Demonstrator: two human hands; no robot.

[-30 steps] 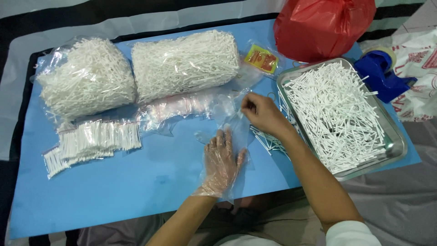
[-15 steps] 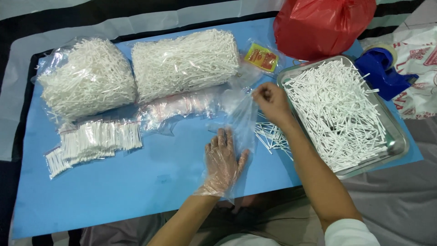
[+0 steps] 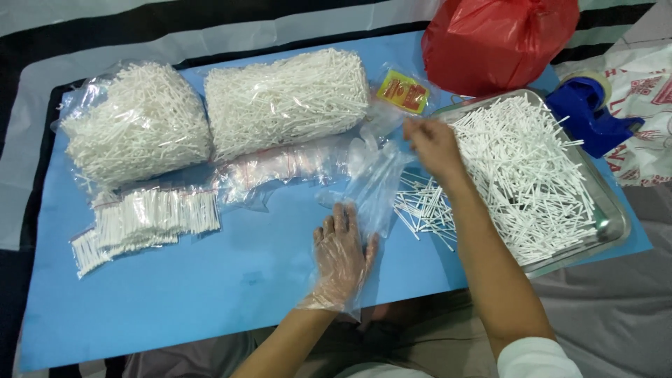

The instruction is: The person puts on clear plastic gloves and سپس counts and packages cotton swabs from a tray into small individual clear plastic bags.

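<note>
On blue table: few packets filled, tray still heaped; left hand flat on bag, right fingers pinching its mouth.

A flat blue sheet surface lies over black-and-white striped cloth, with grey fabric at the right, evenly lit.
</note>
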